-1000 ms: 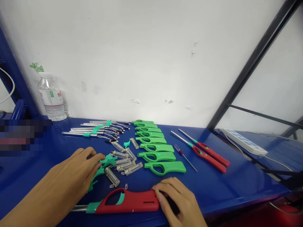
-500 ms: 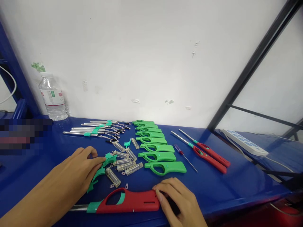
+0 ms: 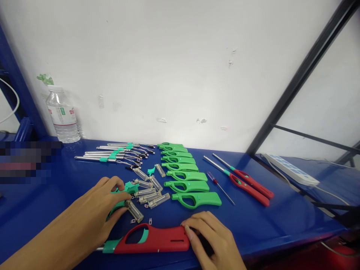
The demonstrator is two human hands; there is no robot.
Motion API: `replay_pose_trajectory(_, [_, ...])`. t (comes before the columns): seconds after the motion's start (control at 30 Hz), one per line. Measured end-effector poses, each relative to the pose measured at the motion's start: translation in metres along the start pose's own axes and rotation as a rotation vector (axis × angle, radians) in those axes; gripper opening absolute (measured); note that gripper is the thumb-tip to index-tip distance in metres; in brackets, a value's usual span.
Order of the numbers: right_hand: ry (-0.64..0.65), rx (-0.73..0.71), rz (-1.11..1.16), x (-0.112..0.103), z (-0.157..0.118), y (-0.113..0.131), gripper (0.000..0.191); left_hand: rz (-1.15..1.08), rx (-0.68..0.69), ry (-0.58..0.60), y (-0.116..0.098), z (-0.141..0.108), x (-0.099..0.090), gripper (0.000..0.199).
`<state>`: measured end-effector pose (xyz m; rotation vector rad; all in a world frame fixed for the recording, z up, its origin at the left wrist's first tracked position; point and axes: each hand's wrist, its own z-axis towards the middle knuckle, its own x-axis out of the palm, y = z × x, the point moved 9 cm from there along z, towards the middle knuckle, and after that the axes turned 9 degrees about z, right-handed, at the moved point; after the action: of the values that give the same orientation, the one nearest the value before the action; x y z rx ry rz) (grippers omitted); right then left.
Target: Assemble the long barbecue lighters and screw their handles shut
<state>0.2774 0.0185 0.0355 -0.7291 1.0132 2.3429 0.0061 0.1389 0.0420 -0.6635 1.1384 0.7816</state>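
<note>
A red gas lighter point(image 3: 165, 240) with a teal trigger and collar lies near the front edge of the table. At its handle end, my right hand point(image 3: 215, 238) grips with thumb and fingers. My left hand point(image 3: 105, 208) reaches over the lighter's metal tube, hiding part of it. Its thumb and forefinger pinch the near end of a clear fuel tank point(image 3: 135, 212), which still lies on the table. Teal trigger pieces point(image 3: 131, 186) sit beside and partly under those fingers. More clear tanks point(image 3: 147, 197) and tiny pale clips point(image 3: 150, 221) are scattered close by.
Green handle shells point(image 3: 197, 199) form a column on the blue table point(image 3: 281, 232). Metal tubes with wires point(image 3: 107, 153) lie back left, near a water bottle point(image 3: 64, 116). To the right are a screwdriver point(image 3: 222, 189), two red lighters point(image 3: 250, 187) and a power strip point(image 3: 291, 168).
My left hand has moved slightly right, from the teal trigger pieces to the end of a clear fuel tank. My right hand and the red lighter have stayed put.
</note>
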Motion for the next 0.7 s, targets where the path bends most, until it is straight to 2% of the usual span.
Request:
replay_pose_trajectory(0.13, [0.006,0.010,-0.004,0.000,-0.001,-0.001,0.026,-0.004,-0.007,-0.005,0.001,0.004,0.003,0.030])
replay_pose_trajectory(0.33, [0.000,0.004,-0.007,-0.001,0.000,-0.001,0.026,-0.015,0.029,-0.026,-0.008,0.007,-0.001,0.029])
replay_pose_trajectory(0.5, [0.006,0.011,-0.006,0.001,-0.001,-0.002,0.026,0.013,0.062,-0.046,0.000,0.007,-0.003,0.047])
replay_pose_trajectory(0.6, [0.002,0.005,-0.009,0.000,-0.002,-0.002,0.026,0.039,0.087,-0.034,0.008,0.008,0.008,0.061])
replay_pose_trajectory(0.7, [-0.004,0.000,-0.016,0.000,-0.001,-0.001,0.026,0.068,0.064,-0.024,0.018,0.008,0.020,0.065])
